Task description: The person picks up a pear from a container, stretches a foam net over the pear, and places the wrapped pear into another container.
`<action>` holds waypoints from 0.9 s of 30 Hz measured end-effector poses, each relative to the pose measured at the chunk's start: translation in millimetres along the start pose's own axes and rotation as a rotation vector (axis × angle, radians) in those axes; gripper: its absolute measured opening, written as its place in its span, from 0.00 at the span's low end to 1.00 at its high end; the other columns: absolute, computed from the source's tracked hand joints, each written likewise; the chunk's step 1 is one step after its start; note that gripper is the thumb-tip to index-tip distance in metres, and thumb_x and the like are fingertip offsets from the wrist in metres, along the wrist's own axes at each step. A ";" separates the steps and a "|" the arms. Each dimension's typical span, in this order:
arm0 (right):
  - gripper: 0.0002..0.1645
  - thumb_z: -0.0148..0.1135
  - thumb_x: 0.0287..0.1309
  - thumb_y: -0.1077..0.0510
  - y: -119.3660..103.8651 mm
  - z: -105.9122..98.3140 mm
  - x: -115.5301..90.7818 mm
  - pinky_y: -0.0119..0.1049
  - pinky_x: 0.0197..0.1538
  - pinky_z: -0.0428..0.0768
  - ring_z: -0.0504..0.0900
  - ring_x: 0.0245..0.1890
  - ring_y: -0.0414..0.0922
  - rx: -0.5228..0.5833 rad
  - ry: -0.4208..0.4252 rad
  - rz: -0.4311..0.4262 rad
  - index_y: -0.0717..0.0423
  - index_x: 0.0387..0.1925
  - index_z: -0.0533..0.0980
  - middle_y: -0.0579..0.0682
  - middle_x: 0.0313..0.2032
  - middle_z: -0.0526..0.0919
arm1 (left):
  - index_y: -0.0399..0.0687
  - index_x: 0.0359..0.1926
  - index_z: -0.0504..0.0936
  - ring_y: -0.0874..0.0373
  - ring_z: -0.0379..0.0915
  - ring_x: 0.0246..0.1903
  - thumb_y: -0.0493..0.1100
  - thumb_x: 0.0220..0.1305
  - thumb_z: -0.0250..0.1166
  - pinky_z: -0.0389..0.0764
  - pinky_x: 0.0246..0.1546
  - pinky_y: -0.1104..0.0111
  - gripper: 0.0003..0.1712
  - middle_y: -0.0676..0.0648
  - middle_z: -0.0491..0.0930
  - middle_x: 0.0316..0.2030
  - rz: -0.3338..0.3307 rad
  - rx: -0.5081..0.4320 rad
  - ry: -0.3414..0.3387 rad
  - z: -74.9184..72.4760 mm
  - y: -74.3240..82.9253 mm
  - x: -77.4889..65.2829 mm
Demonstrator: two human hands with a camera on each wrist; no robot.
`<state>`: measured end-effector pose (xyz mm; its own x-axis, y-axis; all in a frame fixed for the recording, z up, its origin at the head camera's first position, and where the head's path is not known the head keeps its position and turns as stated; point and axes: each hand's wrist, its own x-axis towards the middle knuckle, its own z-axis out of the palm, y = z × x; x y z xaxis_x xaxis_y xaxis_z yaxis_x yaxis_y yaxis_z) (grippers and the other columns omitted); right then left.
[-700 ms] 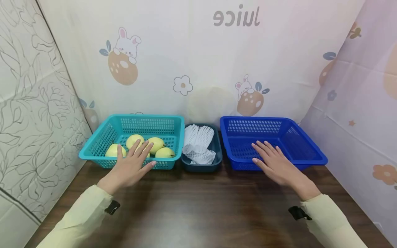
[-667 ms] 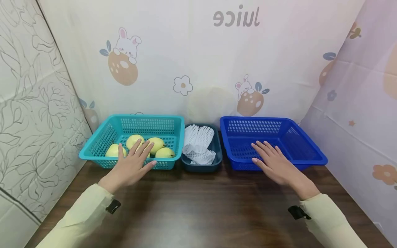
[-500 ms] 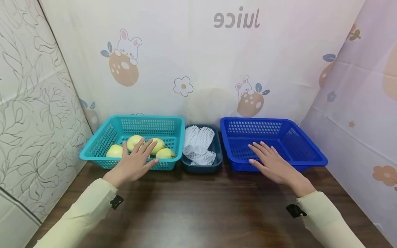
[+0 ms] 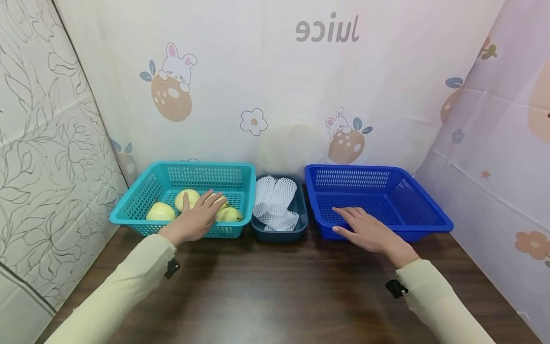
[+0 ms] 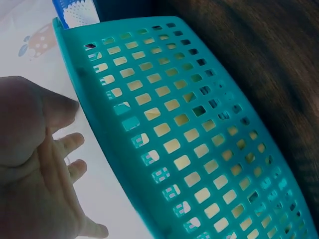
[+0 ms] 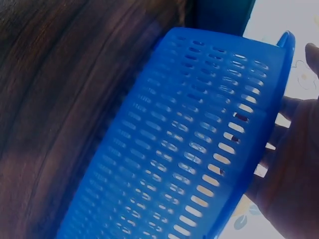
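In the head view a turquoise basket (image 4: 202, 168) at the left holds several pale yellow pears (image 4: 160, 211). My left hand (image 4: 194, 222) reaches over its front rim, fingers spread above the pears and partly covering them. The left wrist view shows that hand (image 5: 35, 164) beside the basket's slotted wall (image 5: 164, 109), with nothing in the grasp. At the right, my right hand (image 4: 368, 232) hovers with extended fingers over the front rim of a blue basket (image 4: 356, 169). In the right wrist view the fingers of this hand (image 6: 294, 164) lie just past the blue rim.
Between the baskets stands a small dark teal bin (image 4: 280, 235) with white foam net sleeves (image 4: 275, 200) in it. All three containers stand on a dark wooden table (image 4: 275, 291), close to a printed curtain (image 4: 283, 86) behind. Patterned panels flank both sides.
My left hand has shifted right and slightly forward over the pears. The right hand has drifted left along the blue basket's front. Baskets, bin and pears stay in place.
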<state>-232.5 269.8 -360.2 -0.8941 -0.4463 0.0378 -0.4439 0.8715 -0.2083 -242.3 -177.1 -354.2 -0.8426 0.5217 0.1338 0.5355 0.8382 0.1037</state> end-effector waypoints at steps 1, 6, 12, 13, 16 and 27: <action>0.43 0.43 0.65 0.32 -0.4 1.3 0.9 0.62 0.62 0.57 0.59 0.65 0.62 0.001 -0.003 0.003 0.56 0.70 0.59 0.63 0.65 0.64 | 0.44 0.69 0.61 0.39 0.43 0.69 0.33 0.69 0.50 0.36 0.55 0.28 0.28 0.38 0.55 0.69 0.010 0.001 -0.006 0.6 -1.0 2.2; 0.44 0.40 0.65 0.30 -2.0 6.9 5.6 0.62 0.63 0.56 0.59 0.65 0.62 0.003 -0.018 0.006 0.56 0.69 0.60 0.63 0.65 0.64 | 0.43 0.66 0.66 0.37 0.45 0.68 0.26 0.64 0.55 0.49 0.58 0.34 0.29 0.36 0.56 0.68 0.073 -0.031 -0.043 -2.7 -4.1 15.1; 0.44 0.38 0.65 0.29 -1.8 11.6 9.1 0.62 0.63 0.56 0.60 0.65 0.61 -0.017 -0.009 0.006 0.55 0.69 0.62 0.61 0.64 0.66 | 0.36 0.61 0.71 0.38 0.61 0.62 0.24 0.54 0.65 0.67 0.57 0.51 0.32 0.35 0.68 0.61 0.113 -0.141 -0.145 -6.0 -5.0 37.0; 0.44 0.38 0.65 0.29 -1.6 12.3 9.2 0.62 0.63 0.56 0.60 0.64 0.61 -0.021 -0.005 0.004 0.55 0.69 0.62 0.61 0.64 0.66 | 0.36 0.61 0.72 0.39 0.62 0.61 0.23 0.54 0.65 0.67 0.58 0.52 0.31 0.36 0.70 0.60 0.108 -0.151 -0.166 -5.5 -5.0 40.5; 0.42 0.40 0.66 0.31 -2.0 14.1 8.9 0.61 0.63 0.57 0.61 0.64 0.60 -0.033 0.003 -0.002 0.55 0.68 0.63 0.61 0.63 0.67 | 0.39 0.60 0.74 0.42 0.64 0.61 0.24 0.54 0.66 0.67 0.58 0.53 0.30 0.39 0.72 0.59 0.099 -0.155 -0.223 -3.4 -5.4 49.5; 0.36 0.44 0.68 0.35 -2.0 19.5 8.0 0.60 0.60 0.61 0.65 0.61 0.58 -0.085 0.066 -0.022 0.55 0.65 0.68 0.58 0.60 0.72 | 0.44 0.59 0.76 0.43 0.63 0.61 0.24 0.56 0.62 0.64 0.60 0.51 0.29 0.41 0.72 0.59 0.067 -0.133 -0.407 2.7 -6.0 71.3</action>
<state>-237.5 260.6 -378.6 -0.8847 -0.4537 0.1066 -0.4646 0.8769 -0.1231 -305.7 -144.5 -347.9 -0.7458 0.6165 -0.2525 0.5698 0.7867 0.2376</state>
